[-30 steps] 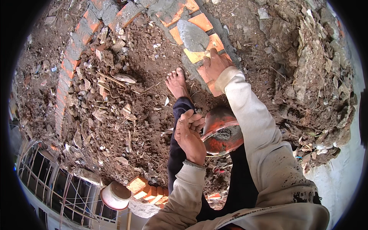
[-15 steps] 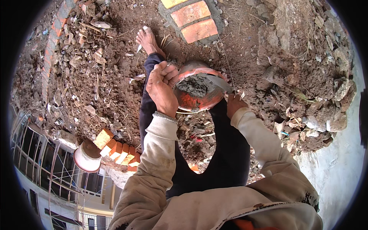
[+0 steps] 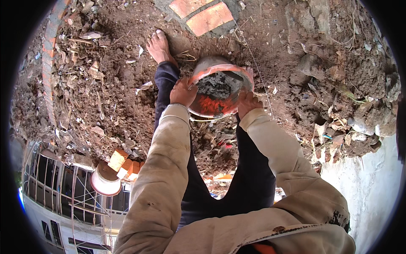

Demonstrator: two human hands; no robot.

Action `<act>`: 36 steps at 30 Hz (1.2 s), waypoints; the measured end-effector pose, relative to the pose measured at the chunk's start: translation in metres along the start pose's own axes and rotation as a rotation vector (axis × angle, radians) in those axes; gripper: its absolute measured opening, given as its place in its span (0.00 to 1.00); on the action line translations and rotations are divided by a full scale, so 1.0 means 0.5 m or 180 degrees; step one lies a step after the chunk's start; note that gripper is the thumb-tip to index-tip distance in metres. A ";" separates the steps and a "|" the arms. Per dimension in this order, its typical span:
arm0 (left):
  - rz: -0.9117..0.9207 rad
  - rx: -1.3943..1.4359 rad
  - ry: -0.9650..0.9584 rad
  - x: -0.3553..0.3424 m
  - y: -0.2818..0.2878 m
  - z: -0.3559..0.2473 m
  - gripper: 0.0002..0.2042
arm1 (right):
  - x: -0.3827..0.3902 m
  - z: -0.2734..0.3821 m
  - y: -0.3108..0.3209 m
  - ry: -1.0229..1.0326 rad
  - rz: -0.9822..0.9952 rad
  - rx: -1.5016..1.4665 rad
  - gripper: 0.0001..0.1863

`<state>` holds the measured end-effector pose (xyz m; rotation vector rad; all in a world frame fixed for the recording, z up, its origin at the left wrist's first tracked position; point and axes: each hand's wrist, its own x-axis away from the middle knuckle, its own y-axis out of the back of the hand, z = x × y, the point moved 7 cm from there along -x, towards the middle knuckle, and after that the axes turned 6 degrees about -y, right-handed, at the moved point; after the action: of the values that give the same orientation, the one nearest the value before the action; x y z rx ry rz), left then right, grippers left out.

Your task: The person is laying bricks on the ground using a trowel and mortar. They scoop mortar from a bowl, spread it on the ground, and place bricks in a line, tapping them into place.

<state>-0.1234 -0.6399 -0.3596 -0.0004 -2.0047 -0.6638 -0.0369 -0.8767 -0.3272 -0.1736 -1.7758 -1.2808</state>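
Between my knees, a tilted orange bucket (image 3: 215, 111) with a grey-smeared outside holds wet grey mortar (image 3: 220, 86). At its left rim my left hand (image 3: 183, 92) is closed, fingers curled over the edge. My right hand (image 3: 248, 103) is closed at the right rim, pressed against it. From that hand the dark blade of a trowel (image 3: 233, 75) reaches into the bucket over the mortar; its handle is hidden by my fingers. Beyond the bucket, bricks (image 3: 210, 19) lie bedded in grey mortar on the ground.
A thin string line (image 3: 255, 59) runs from the bricks past the bucket's right side. My bare foot (image 3: 158, 46) stands on soil and rubble to the left. Loose bricks (image 3: 118, 160) and another bucket (image 3: 105, 181) are at lower left. A pale wall (image 3: 355, 182) rises at right.
My left hand has come down from above the bucket's left side onto its rim. My right hand has moved left against the rim, and the trowel blade has shifted inward.
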 end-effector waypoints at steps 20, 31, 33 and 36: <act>0.0058 0.0136 0.0371 0.026 0.036 -0.078 0.17 | 0.081 0.067 -0.254 0.0387 0.1242 -0.2753 0.16; -0.0034 0.1391 0.0340 0.003 0.058 -0.036 0.25 | 0.018 -0.023 -0.145 0.1660 0.2007 -0.2678 0.28; -0.0240 0.2250 0.0437 0.016 0.075 -0.018 0.29 | 0.018 -0.065 -0.091 0.1536 0.2388 -0.2504 0.27; -0.1019 0.2544 0.0457 0.051 0.143 0.004 0.22 | 0.010 -0.112 -0.019 0.0965 0.3014 -0.1607 0.24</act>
<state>-0.1190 -0.5851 -0.3076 0.8303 -2.0181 -0.0112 -0.0123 -0.9284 -0.3272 -0.9280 -0.8653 -0.9304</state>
